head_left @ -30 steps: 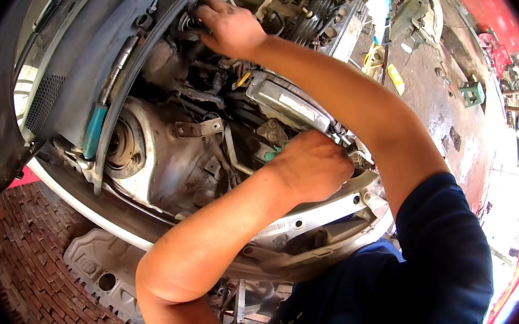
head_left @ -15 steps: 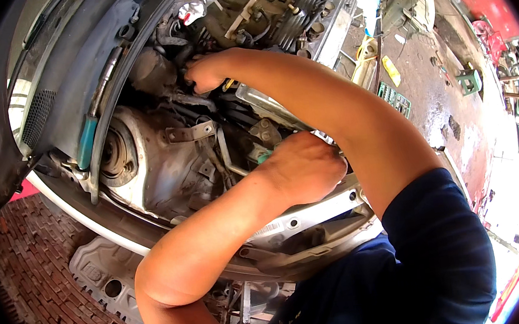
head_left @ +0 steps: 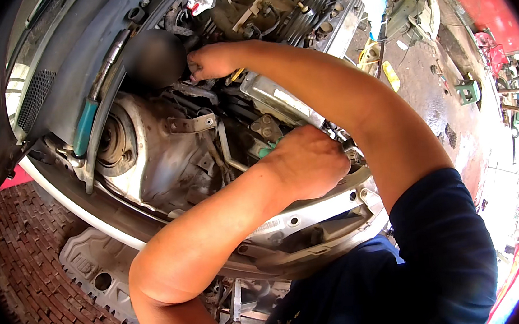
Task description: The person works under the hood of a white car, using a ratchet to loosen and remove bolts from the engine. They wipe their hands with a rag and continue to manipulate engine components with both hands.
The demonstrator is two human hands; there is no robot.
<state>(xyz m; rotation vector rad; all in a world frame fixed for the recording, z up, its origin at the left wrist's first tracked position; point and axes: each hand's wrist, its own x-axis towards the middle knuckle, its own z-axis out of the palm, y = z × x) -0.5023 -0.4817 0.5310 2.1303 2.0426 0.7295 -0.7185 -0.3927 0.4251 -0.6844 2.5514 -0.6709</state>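
Both of my hands are inside a car's open engine bay, and my right forearm reaches across to the left, beyond my left hand. My left hand (head_left: 312, 162) is closed in a fist near the front edge of the bay. A bit of teal handle (head_left: 267, 149) shows at its wrist side and bright metal at its far side; most of this tool is hidden by the hand. Farther in, my right hand (head_left: 215, 61) has its fingers curled together beside a round dark part (head_left: 154, 58), which is blurred. What those fingers hold, if anything, cannot be made out.
A long chrome tool with a teal handle (head_left: 85, 127) lies along the cowl at left. The metal strut tower (head_left: 165, 158) with its bracket rises below my right hand. The engine (head_left: 302, 17) fills the back. A grey cover (head_left: 97, 265) lies on the brick floor.
My right hand has drawn slightly up and back from the parts beside it, its fingers still curled. My left hand stays closed in nearly the same spot. The view has shifted a little.
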